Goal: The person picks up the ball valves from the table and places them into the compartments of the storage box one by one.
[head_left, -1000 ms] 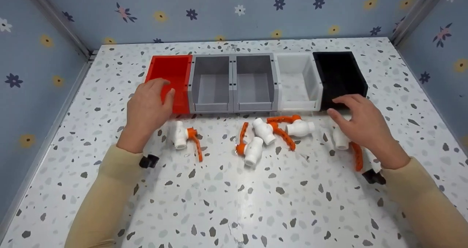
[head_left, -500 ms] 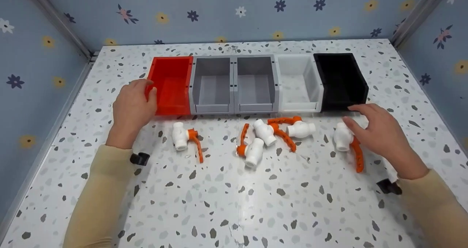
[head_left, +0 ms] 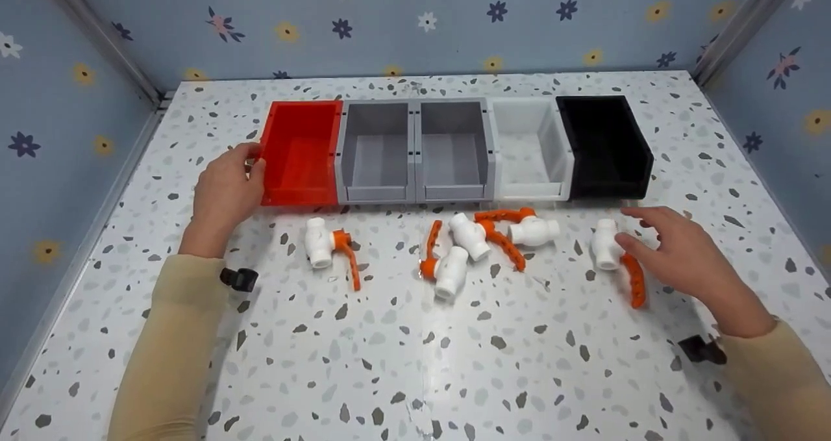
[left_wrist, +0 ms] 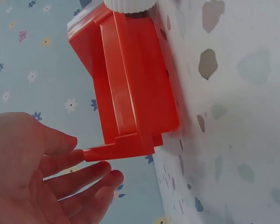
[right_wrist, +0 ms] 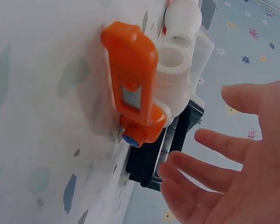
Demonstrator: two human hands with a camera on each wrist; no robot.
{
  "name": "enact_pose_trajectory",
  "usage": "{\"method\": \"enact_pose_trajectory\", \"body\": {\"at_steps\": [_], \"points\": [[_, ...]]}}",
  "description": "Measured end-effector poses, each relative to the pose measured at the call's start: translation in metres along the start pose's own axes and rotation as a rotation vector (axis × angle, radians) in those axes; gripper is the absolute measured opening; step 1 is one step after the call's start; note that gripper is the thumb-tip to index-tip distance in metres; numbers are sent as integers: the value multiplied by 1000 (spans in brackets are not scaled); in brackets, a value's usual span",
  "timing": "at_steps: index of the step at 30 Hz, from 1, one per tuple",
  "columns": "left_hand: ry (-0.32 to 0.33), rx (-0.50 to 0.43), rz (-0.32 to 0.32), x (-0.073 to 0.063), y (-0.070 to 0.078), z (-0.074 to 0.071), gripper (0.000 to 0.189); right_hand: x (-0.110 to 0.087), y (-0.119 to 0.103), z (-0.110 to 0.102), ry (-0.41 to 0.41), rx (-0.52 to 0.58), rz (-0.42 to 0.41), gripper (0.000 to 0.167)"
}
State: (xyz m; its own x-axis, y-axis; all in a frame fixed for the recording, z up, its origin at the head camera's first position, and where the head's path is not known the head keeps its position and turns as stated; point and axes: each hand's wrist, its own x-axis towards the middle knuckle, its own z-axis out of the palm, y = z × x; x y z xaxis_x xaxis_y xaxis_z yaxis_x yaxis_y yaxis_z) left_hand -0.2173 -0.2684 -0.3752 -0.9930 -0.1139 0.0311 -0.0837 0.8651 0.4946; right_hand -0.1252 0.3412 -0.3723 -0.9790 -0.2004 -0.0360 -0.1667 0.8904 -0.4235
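My left hand [head_left: 227, 188] is beside the left wall of a red bin [head_left: 302, 162], its fingers loosely bent. In the left wrist view the thumb and index fingertips meet at or very near the corner of the bin's rim [left_wrist: 116, 151]; firm contact cannot be told. On the right, my right hand [head_left: 688, 252] hovers by a white ball valve [head_left: 607, 246] with an orange lever handle [right_wrist: 130, 70]. Its fingers are spread and relaxed, with nothing held. Another white valve [head_left: 318, 243] lies in front of the red bin.
Right of the red bin stand two grey bins [head_left: 378, 162], a white bin [head_left: 526, 162] and a black bin [head_left: 604, 149], side by side. Three more orange-handled valves [head_left: 451, 272] lie clustered in the middle of the speckled table [head_left: 389, 376]. Flowered walls [head_left: 415, 32] enclose the table.
My left hand has moved left, from over the red bin to its left side. My right hand has drawn back from the black bin, toward me and right. Bins and valves stayed put.
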Motion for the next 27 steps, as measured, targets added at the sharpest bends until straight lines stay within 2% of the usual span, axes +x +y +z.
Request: {"method": "enact_pose_trajectory", "body": {"at_steps": [10,17,22,27], "points": [[-37,-46,-46,5,-10,-1,51,-2,3,4,-123,34,-91,57],[-44,-116,-83,7,-12,-1,53,0,5,2,-161,19,-46,73],[-45,-92,-70,7,-14,0,54,3,5,5,-170,2,-31,78],[-62,-63,-69,8,-11,-2,54,5,5,4,-182,2,-15,75]]}}
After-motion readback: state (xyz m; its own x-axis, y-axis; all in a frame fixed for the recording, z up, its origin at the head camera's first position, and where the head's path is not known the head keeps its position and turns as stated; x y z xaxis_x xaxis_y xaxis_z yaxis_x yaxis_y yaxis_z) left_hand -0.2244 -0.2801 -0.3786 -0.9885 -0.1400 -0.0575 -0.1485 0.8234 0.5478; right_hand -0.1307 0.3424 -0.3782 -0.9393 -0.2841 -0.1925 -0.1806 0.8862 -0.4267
